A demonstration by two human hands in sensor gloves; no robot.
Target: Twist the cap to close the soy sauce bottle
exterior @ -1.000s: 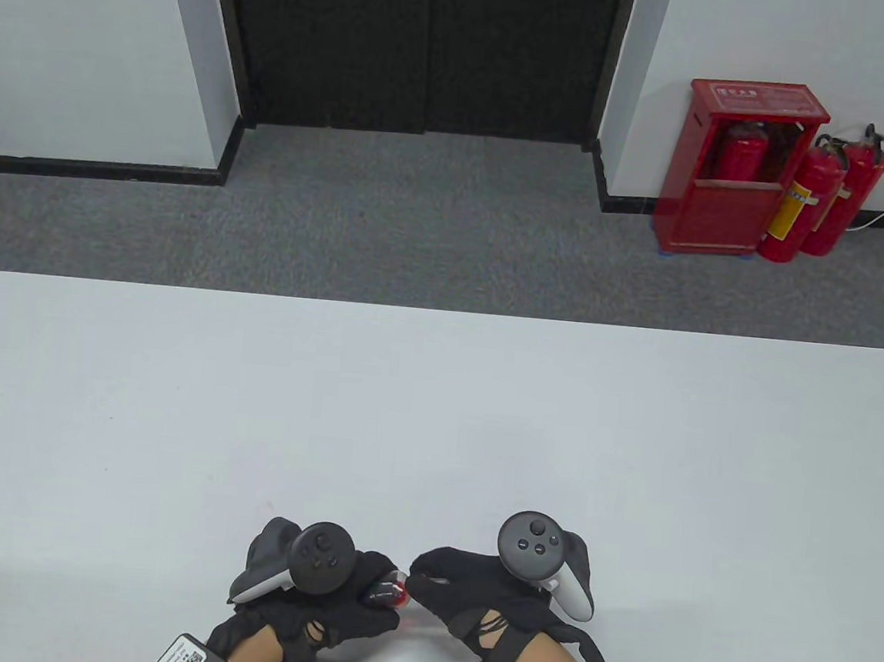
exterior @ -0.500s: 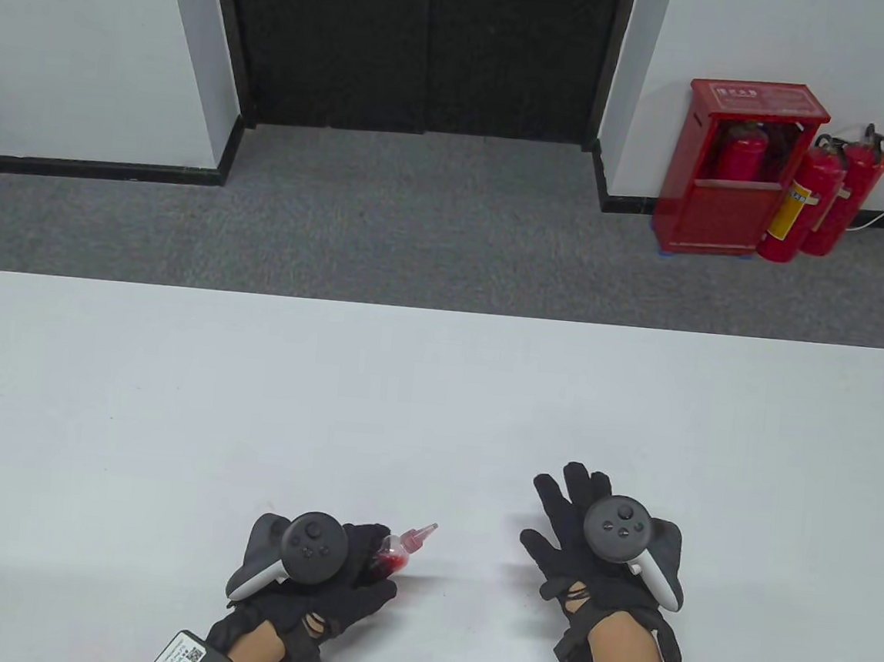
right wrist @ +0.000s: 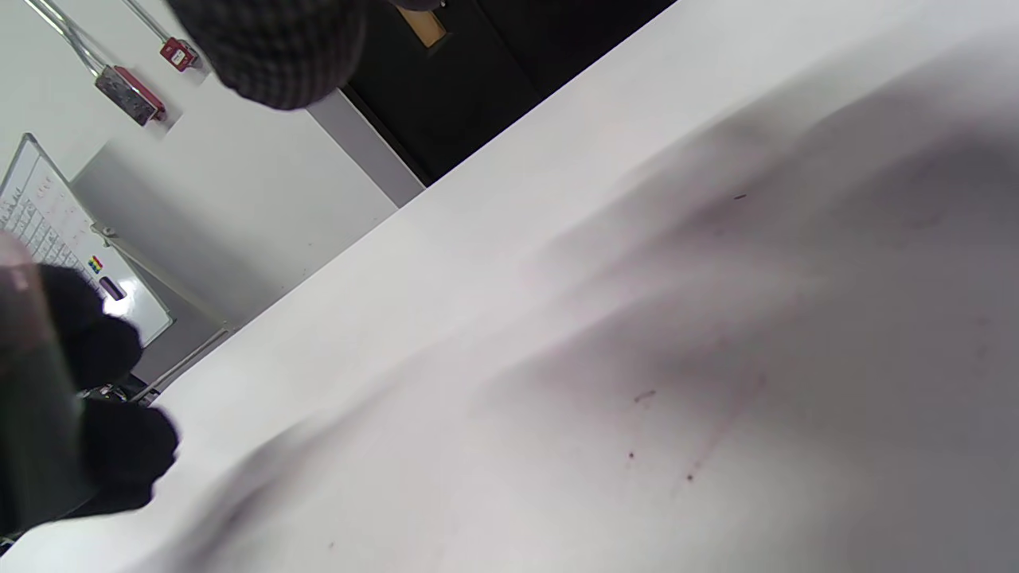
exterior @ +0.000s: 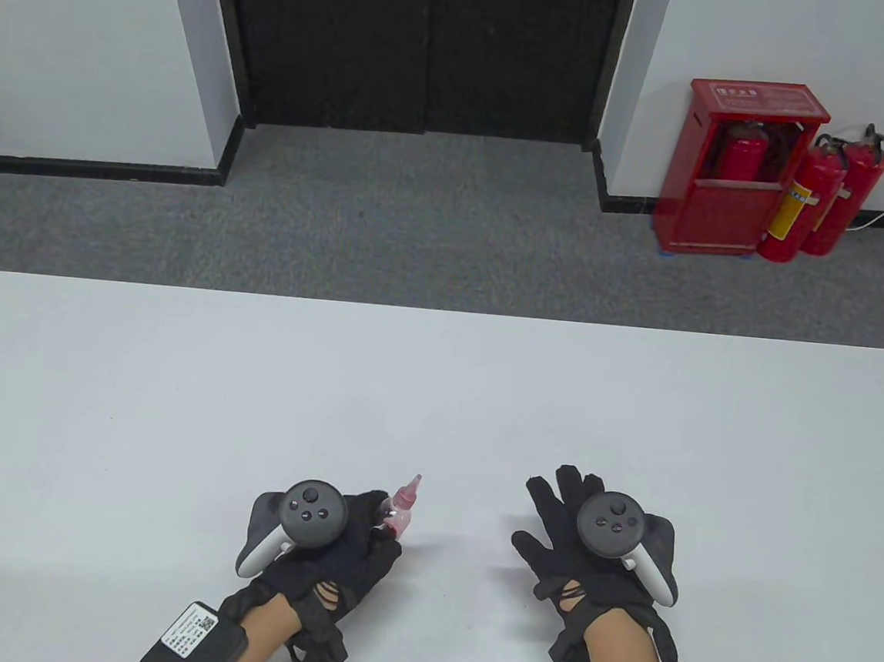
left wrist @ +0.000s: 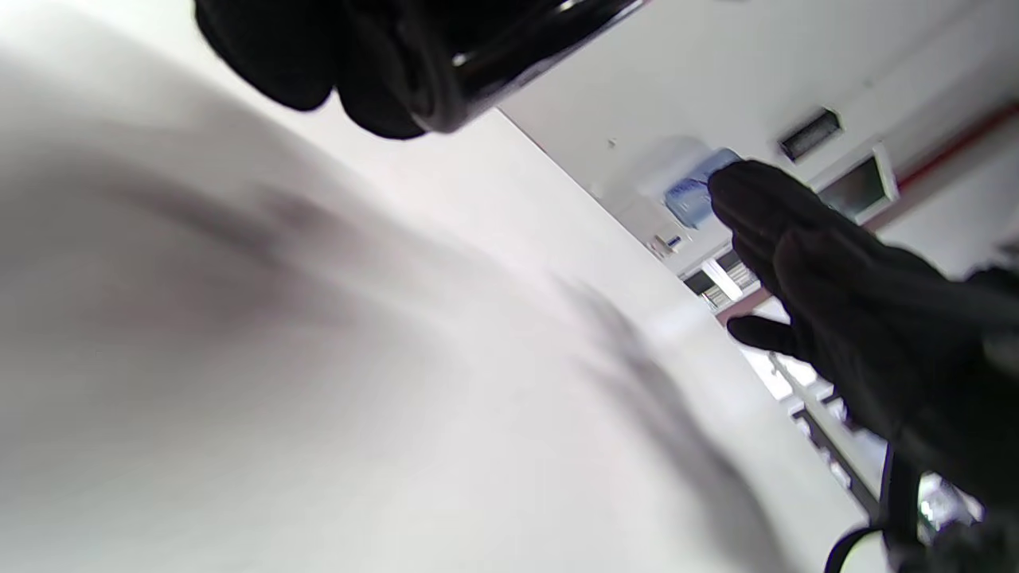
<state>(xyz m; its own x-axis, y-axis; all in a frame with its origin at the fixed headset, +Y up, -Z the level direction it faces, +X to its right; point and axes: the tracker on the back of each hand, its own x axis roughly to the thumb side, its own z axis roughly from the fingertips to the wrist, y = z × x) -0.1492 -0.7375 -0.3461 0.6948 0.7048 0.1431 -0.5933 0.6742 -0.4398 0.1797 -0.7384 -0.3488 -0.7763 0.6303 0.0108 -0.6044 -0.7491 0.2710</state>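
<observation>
My left hand (exterior: 363, 529) grips a small soy sauce bottle (exterior: 397, 514) near the table's front edge. The bottle is nearly upright and leans a little to the right. Its pointed red cap (exterior: 407, 490) sits on the neck above my fingers. The dark base of the bottle (left wrist: 509, 56) shows in the left wrist view between my fingers. My right hand (exterior: 560, 523) is open and empty, fingers spread over the table to the right of the bottle. It also shows in the left wrist view (left wrist: 844, 310).
The white table (exterior: 436, 392) stretches out beyond both hands. A red fire extinguisher cabinet (exterior: 734, 167) and two extinguishers stand on the floor far behind the table at the right.
My right hand let go of the cap and moved away to the right, fingers opening. My left hand tilted the bottle from lying sideways to nearly upright and moved it a little away from me.
</observation>
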